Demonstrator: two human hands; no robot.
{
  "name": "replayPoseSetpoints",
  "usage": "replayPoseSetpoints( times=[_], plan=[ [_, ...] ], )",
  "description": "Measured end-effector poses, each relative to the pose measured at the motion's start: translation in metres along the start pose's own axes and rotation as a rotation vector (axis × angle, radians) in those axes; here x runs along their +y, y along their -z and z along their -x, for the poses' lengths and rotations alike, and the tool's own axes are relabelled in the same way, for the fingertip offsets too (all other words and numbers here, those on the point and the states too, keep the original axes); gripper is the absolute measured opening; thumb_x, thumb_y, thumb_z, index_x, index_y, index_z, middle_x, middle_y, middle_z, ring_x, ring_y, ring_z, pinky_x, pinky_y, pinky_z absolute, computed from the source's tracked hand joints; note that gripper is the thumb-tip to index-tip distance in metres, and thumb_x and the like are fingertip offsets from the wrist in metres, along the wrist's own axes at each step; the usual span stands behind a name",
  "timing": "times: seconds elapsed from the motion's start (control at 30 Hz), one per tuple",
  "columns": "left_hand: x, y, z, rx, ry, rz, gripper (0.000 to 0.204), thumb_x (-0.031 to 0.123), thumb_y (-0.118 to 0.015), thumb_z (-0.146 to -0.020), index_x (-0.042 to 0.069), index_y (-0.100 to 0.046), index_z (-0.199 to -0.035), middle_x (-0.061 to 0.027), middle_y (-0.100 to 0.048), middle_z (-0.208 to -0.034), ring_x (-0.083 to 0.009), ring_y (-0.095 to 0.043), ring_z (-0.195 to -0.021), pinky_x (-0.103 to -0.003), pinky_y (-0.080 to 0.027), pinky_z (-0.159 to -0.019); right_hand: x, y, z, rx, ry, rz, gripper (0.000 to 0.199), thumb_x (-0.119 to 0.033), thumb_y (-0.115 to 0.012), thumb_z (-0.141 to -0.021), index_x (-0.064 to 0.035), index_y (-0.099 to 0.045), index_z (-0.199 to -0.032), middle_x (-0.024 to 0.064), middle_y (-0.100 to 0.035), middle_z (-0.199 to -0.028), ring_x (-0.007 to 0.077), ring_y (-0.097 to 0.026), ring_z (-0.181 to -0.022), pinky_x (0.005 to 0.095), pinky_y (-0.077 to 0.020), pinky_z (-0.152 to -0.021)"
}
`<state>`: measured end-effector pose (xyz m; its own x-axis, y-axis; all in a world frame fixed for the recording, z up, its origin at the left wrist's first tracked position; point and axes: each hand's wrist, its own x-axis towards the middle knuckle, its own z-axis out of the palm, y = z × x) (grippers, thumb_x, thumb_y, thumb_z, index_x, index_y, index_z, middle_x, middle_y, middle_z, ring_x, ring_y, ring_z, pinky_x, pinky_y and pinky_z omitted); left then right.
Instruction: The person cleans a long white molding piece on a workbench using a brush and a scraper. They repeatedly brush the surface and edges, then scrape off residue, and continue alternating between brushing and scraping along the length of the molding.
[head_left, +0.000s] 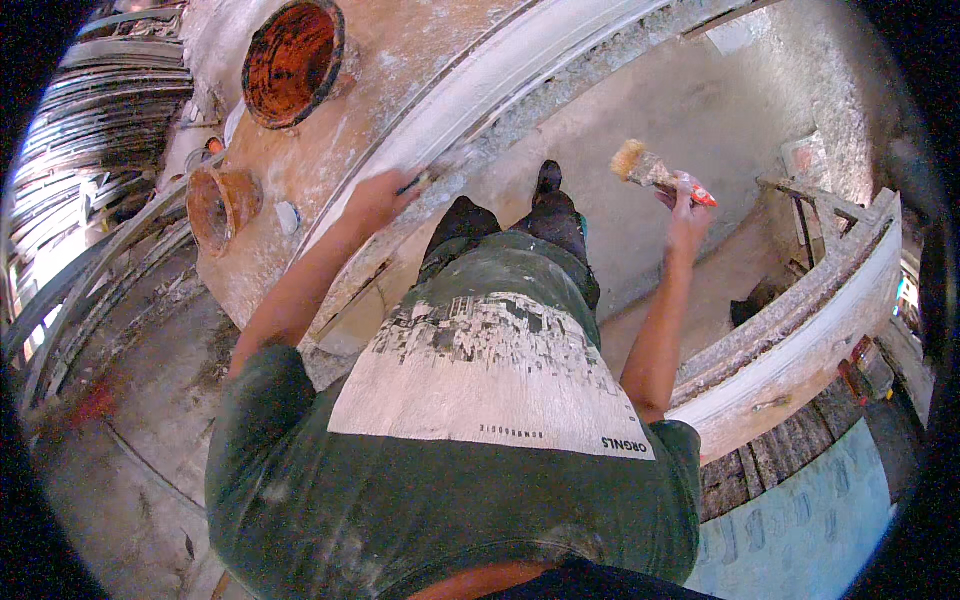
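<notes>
In my right hand [686,208] is a wide paintbrush [650,172]. Its pale bristles point left, and its handle has a red end. The brush is held up off every surface. My left hand [378,203] rests at the edge of a long curved white moulding [440,110] on the left. Its fingers are closed on a small dark tool with a light tip [412,184], too small to tell its kind.
A large orange-brown bowl [337,45] and a smaller tub [200,232] stand on the stained worktop [385,65], with a small white round piece [288,217] nearby. Another curved white piece [800,370] arcs along my right. Stacked curved strips [120,110] lie far left.
</notes>
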<state>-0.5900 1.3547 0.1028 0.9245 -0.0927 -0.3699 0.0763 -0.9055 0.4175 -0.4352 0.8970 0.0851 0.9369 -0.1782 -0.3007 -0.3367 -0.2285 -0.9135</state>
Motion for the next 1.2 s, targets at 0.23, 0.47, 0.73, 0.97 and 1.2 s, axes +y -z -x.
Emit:
replayPoseSetpoints(
  times=[0.23,0.47,0.73,0.97,1.2],
  plan=[
    [0.049,0.017,-0.049,0.038,-0.009,-0.104,0.032,0.036,-0.052,-0.091,0.016,-0.061,-0.114,-0.0165,-0.06,-0.079,-0.0356,-0.061,-0.073,-0.046,-0.05,-0.065,0.003,-0.013,-0.022,-0.089,-0.044,-0.011,0.032,-0.025,-0.051,-0.096,0.0045,-0.062,-0.104,0.013,-0.064,-0.094,0.0208,-0.066,-0.081,0.0322,-0.0578,-0.07],
    [0.138,0.019,-0.23,0.154,-0.093,-0.049,0.048,0.051,-0.045,-0.09,0.01,-0.066,-0.102,-0.019,-0.066,-0.091,-0.0377,-0.063,-0.087,-0.048,-0.051,-0.074,-0.033,-0.027,-0.022,-0.204,0.113,-0.047,0.032,-0.024,-0.052,-0.096,0.005,-0.062,-0.102,0.0135,-0.064,-0.094,0.0215,-0.065,-0.081,0.0333,-0.0585,-0.069],
    [0.054,-0.017,-0.036,0.142,0.078,0.098,0.046,0.047,-0.046,-0.092,0.012,-0.062,-0.116,-0.0168,-0.065,-0.1,-0.0376,-0.061,-0.092,-0.047,-0.05,-0.08,-0.021,-0.068,0.034,-0.19,0.063,-0.1,0.031,-0.024,-0.053,-0.095,0.0047,-0.059,-0.104,0.015,-0.061,-0.097,0.023,-0.065,-0.084,0.0352,-0.0586,-0.073],
    [-0.081,-0.087,0.273,0.257,0.435,0.527,0.039,0.028,-0.057,-0.092,0.006,-0.057,-0.124,-0.0152,-0.062,-0.115,-0.0269,-0.058,-0.105,-0.036,-0.044,-0.091,-0.02,-0.16,0.133,-0.551,0.438,0.087,0.021,-0.008,-0.06,-0.087,0.0015,-0.059,-0.106,0.0105,-0.063,-0.102,0.0219,-0.062,-0.093,0.0334,-0.0506,-0.084],
    [-0.122,-0.104,0.347,0.312,0.668,0.647,0.041,0.028,-0.056,-0.094,0.008,-0.052,-0.129,-0.0144,-0.059,-0.122,-0.0226,-0.054,-0.113,-0.034,-0.04,-0.097,-0.035,-0.304,0.262,-1.31,1.05,0.407,0.028,-0.023,-0.057,-0.085,-0.0053,-0.066,-0.106,0.0158,-0.065,-0.105,0.0331,-0.059,-0.103,0.0379,-0.0447,-0.091]
  ],
)
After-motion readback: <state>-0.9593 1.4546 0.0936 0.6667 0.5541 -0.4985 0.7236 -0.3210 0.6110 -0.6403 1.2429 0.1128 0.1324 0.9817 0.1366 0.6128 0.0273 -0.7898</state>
